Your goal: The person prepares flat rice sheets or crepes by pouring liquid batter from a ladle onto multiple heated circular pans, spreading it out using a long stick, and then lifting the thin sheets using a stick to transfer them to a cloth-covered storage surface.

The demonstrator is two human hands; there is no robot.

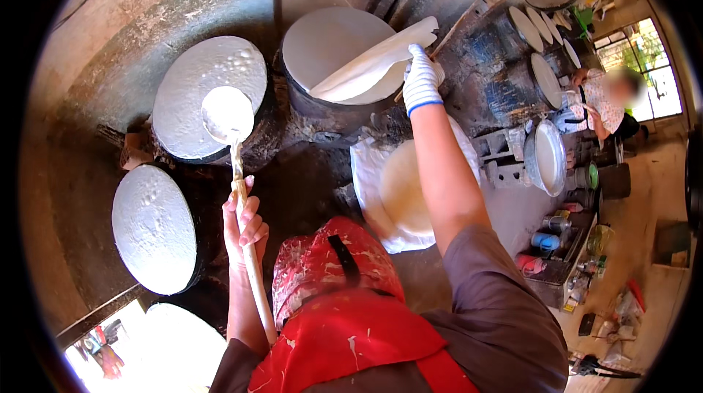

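Note:
My left hand (248,228) is bare and wrapped around the wooden handle of a ladle (226,118). The ladle's bowl, glaring white, hangs over a round griddle coated in bubbly white batter (187,85). On my right hand (422,80) is a white knit glove with a blue cuff. Its fingers are closed at the right end of a thin pale flatbread sheet (379,60), one side of which is raised and folded over on a second round griddle (335,36). A thin stick (456,27) lines up with the glove; whether I hold it too is unclear.
Another batter-coated griddle (154,228) stands at left. Below my right forearm lies round flatbread (406,189) on white sheeting (368,195). To the right are concrete blocks (502,168), a metal basin of pale liquid (547,157), dark drums (511,91) and a person (598,96).

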